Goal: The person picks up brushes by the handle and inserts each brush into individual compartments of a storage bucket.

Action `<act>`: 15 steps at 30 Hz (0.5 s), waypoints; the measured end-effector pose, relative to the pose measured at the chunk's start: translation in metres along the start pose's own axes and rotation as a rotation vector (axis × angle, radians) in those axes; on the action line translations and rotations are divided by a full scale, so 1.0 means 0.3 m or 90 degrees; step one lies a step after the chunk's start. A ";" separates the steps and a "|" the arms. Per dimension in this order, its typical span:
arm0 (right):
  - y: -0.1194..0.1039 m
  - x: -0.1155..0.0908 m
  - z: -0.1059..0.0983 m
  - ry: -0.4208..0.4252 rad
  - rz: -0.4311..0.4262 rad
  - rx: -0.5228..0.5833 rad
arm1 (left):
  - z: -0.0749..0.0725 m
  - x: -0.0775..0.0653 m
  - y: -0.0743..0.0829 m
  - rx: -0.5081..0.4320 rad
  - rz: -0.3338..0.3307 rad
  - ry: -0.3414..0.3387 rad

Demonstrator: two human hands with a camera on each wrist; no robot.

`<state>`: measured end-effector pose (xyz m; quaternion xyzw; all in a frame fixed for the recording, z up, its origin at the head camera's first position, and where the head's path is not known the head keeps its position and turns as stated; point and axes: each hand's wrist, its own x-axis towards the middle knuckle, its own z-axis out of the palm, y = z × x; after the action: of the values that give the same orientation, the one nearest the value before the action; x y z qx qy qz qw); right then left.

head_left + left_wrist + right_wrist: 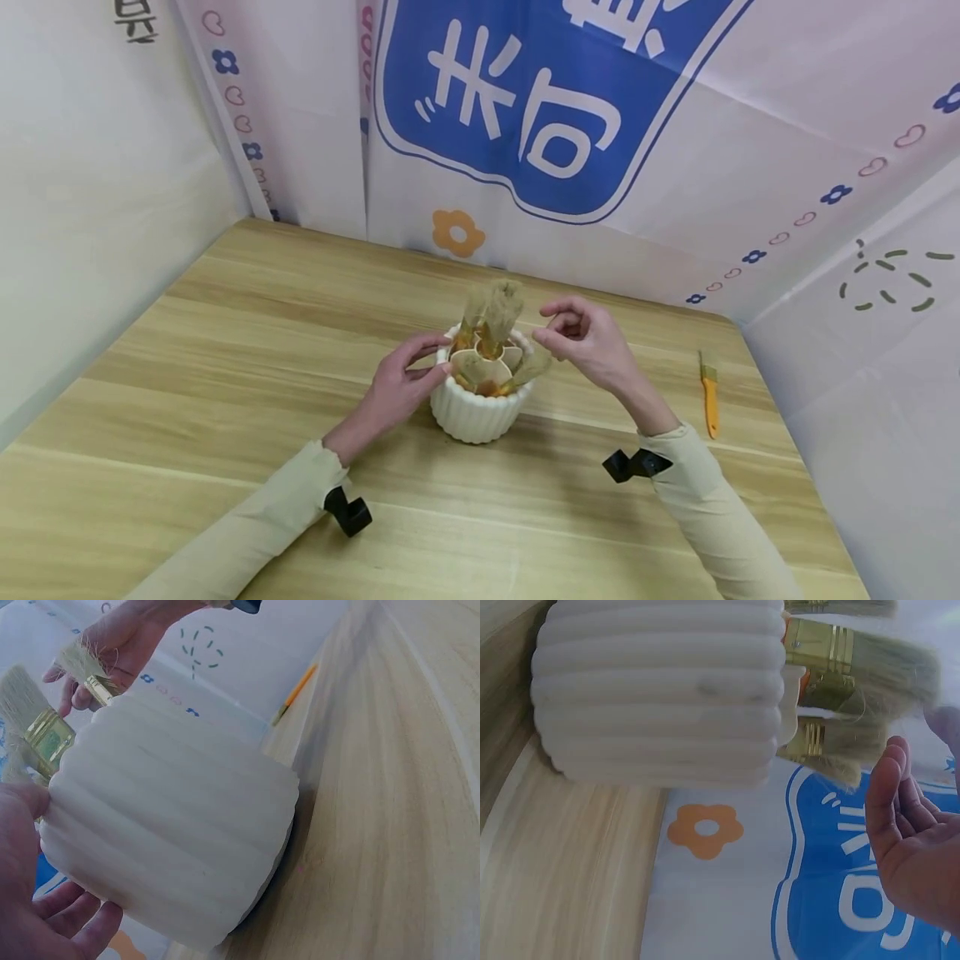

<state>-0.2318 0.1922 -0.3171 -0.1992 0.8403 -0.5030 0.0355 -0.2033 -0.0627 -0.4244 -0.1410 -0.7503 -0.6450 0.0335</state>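
Observation:
A white ribbed pot [480, 414] stands upright on the wooden table, with a divided insert [487, 346] inside its rim. Several paintbrushes [501, 312] are in it, bristles up, with gold-coloured ferrules. My left hand [401, 383] holds the pot at its left side, thumb and fingers against the rim; in the left wrist view its fingertips [101, 922] lie along the ribbed wall. Just right of the bristles, my right hand [588, 337] hovers with loosely bent fingers and nothing between them. From the right wrist view, its fingertips [896, 750] are close to the bristle ends.
One slim paintbrush with an orange handle [710, 404] lies on the table [225, 367] at the right. Printed sheets surround the table on the left, back [315, 158] and right, with an orange flower [442, 236] low on the back one.

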 end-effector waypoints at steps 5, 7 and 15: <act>0.041 -0.027 -0.032 0.018 0.004 0.002 | 0.006 0.002 -0.005 -0.006 0.021 0.047; 0.062 -0.040 -0.046 0.023 0.007 -0.001 | 0.007 0.004 -0.004 -0.008 0.020 0.059; 0.131 -0.093 -0.094 0.043 0.021 -0.001 | 0.008 0.015 0.004 0.000 0.029 0.063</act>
<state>-0.2251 0.2422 -0.3409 -0.1686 0.8446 -0.5080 0.0152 -0.2070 -0.0593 -0.4227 -0.1264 -0.7443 -0.6503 0.0852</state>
